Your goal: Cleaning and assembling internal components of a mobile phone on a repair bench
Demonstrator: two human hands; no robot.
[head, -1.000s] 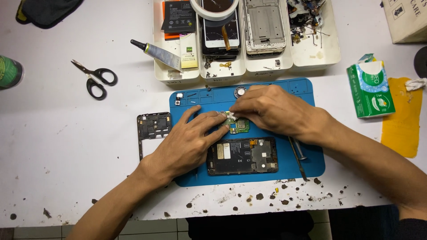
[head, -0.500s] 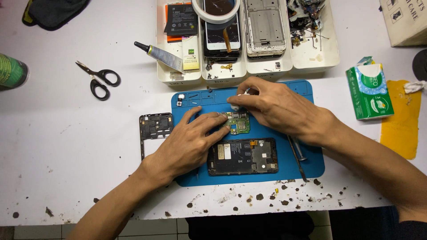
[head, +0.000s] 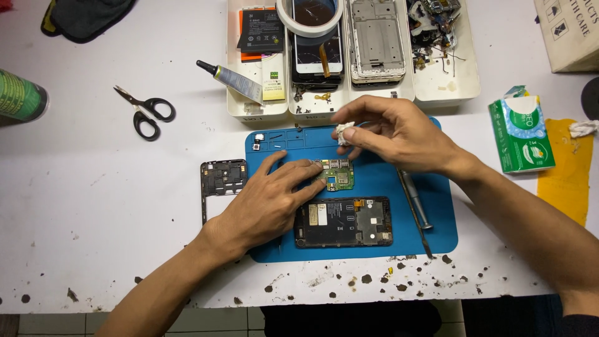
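The right hand (head: 399,134) is pinching a small white wad (head: 345,133) between thumb and fingertips, holding it just above the upper edge of the blue mat (head: 437,218), near the trays. The left hand (head: 268,203) is lying flat and relaxed on the mat, gripping nothing, its fingertips pressing on the left end of a small green board (head: 338,176) and pinning it down. The board is sitting on the mat's middle, just below the wad and just above an opened phone (head: 343,222), which is lying face down with its dark insides showing. A screwdriver (head: 416,201) is resting on the mat beside the right wrist, with a thin pointed tool (head: 414,217) lying just beside it. Off the mat's left edge, a black frame (head: 219,182) is lying on the white table (head: 93,218), partly under the left hand. Beyond the mat, white trays (head: 458,81) are holding a battery, phone parts, a tape roll (head: 310,17) and loose scraps, and a glue tube (head: 234,80) is leaning on the leftmost tray. Scissors (head: 146,112) are lying well to the left, and a green can (head: 22,95) is sitting at the far left edge. A green tissue pack (head: 521,132) is standing to the right, just beside a yellow cloth (head: 571,171).
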